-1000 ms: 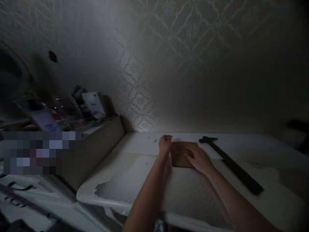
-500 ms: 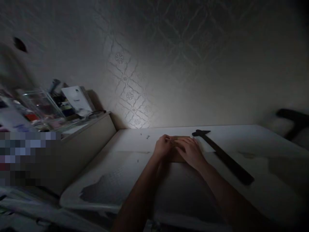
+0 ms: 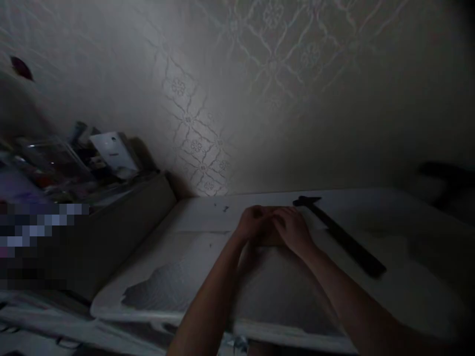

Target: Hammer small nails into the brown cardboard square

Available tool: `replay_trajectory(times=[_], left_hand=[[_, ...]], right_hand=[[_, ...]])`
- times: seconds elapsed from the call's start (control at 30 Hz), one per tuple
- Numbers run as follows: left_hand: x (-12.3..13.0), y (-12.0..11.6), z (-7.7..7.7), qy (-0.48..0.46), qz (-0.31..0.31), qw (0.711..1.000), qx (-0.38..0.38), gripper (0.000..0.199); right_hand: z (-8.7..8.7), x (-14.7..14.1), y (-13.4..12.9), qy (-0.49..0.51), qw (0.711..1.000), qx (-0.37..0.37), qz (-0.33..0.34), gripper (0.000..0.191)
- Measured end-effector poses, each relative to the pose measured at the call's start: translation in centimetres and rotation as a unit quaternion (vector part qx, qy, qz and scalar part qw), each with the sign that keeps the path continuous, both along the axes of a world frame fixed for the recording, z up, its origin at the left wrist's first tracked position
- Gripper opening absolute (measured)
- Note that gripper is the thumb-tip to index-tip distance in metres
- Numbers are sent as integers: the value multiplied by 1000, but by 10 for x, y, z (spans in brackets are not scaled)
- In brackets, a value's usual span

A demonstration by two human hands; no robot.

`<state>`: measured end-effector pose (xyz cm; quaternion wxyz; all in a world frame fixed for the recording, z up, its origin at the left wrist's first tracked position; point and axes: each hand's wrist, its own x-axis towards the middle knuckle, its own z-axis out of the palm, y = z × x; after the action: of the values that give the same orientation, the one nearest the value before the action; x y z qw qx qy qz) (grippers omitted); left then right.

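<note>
A brown, flat board (image 3: 272, 240), which looks like wood, lies on the table. My left hand (image 3: 252, 223) is over its left side, fingers curled in a pinch. From the right, my right hand (image 3: 293, 227) reaches over the board with bent fingers, the tips meeting near the left fingertips. Whatever is between the fingers is too dark and small to make out. A dark hammer (image 3: 343, 237) rests just right of my right hand, its head toward the wall. Small dark bits (image 3: 225, 208), too small to name, lie left of my hands.
The white table (image 3: 200, 212) has a worn grey patch (image 3: 159, 287) at front left and meets a patterned wall (image 3: 260, 123). On the left a cabinet (image 3: 129, 222) carries a white box (image 3: 115, 151) and a clear container (image 3: 55, 158). A dark blurred object (image 3: 449, 178) stands far right.
The light on the hands and board is dimmer. My right fingers have drawn in closer to my left hand. Board and hammer stay put; the view has shifted slightly.
</note>
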<state>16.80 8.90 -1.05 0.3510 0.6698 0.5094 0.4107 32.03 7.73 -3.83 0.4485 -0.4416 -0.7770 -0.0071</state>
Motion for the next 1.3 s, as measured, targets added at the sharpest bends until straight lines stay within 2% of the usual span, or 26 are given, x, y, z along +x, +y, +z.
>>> replay_trajectory(times=[0.17, 0.3, 0.47, 0.7, 0.97, 1.3], left_hand=[[-1, -1, 4, 42, 45, 998, 19, 12], [-4, -4, 10, 141, 91, 985, 37, 15], [-7, -7, 11, 215, 64, 974, 25, 19], [-10, -4, 6, 189, 62, 980, -20, 19], [-13, -1, 0, 128, 40, 991, -26, 14], [-14, 1, -2, 121, 35, 991, -52, 16]], right_hand=[[-2, 1, 2, 10, 1000, -18, 3, 14], [-2, 1, 2, 18, 1000, -23, -4, 17], [-2, 1, 1, 0, 999, -38, -13, 19], [-2, 1, 1, -5, 999, -46, -22, 21], [-4, 2, 2, -13, 999, -44, -22, 22], [-3, 5, 2, -23, 998, -47, -27, 21]])
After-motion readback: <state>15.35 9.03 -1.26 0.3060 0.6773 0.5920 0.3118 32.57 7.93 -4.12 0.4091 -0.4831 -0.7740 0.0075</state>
